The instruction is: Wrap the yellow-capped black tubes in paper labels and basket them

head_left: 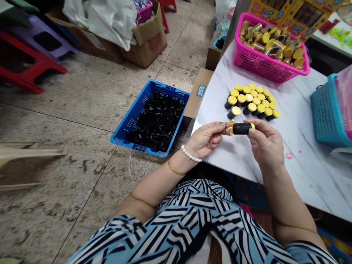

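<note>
A small black cylindrical tube with a yellow cap was held level, long axis crosswise; its capped end was pinched by the right hand, while a colourful printed wrapper, seemingly at its other end, was gripped by the left hand.

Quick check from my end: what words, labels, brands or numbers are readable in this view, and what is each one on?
None can be read for certain.
Blue label on the cardboard box beside the table: light characters, too blurred to read.
Colourful wrapper on the black tube held between left hand and right hand: print too small.
Yellow display cartons behind the pink basket: graphics only, illegible.
</note>
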Demonstrator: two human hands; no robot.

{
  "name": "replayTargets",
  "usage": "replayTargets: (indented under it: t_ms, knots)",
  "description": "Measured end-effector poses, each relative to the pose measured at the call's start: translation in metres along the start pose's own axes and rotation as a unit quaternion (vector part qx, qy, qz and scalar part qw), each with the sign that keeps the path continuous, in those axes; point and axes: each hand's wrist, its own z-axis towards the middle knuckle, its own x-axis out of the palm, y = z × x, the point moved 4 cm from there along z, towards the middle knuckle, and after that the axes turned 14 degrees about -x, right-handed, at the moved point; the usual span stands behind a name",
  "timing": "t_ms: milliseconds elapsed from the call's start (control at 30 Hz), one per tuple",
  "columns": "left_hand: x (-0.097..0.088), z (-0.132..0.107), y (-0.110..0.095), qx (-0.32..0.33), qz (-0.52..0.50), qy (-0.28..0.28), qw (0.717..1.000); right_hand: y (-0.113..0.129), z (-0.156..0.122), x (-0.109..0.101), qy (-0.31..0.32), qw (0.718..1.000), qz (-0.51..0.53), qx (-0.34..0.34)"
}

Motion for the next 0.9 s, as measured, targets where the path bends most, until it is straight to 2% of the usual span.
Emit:
replayTargets:
  t_ms: [300,433,567,700,767,833,900]
  knots:
    - [-0.001,0.005,0.001,0.028,-0.004,-0.014,0.999,0.003,-0.005,0.010,-0.027,0.999,0.005,0.032]
    - [-0.001,0.009,0.005,0.045,0.006,-0.021,0.999,0.013,-0.009,0.018,-0.011,0.999,-0.036,0.003]
    - [-0.007,0.004,0.007,0.107,0.071,-0.061,0.990,0.020,-0.010,0.017,0.033,0.995,-0.073,-0.066]
    - [-0.016,-0.010,-0.008,0.256,0.148,-0.139,0.945,0.020,-0.003,0.004,0.012,0.990,-0.065,-0.127]
    - [-0.013,-0.013,-0.016,0.290,0.193,-0.111,0.931,0.020,0.002,0.001,0.031,0.987,-0.049,-0.147]
    - [-0.004,-0.009,-0.016,0.249,0.247,-0.038,0.936,0.019,0.005,0.003,0.080,0.981,-0.070,-0.160]
    - [0.005,-0.004,-0.013,0.207,0.280,0.003,0.937,0.017,0.006,0.005,0.130,0.968,-0.123,-0.177]
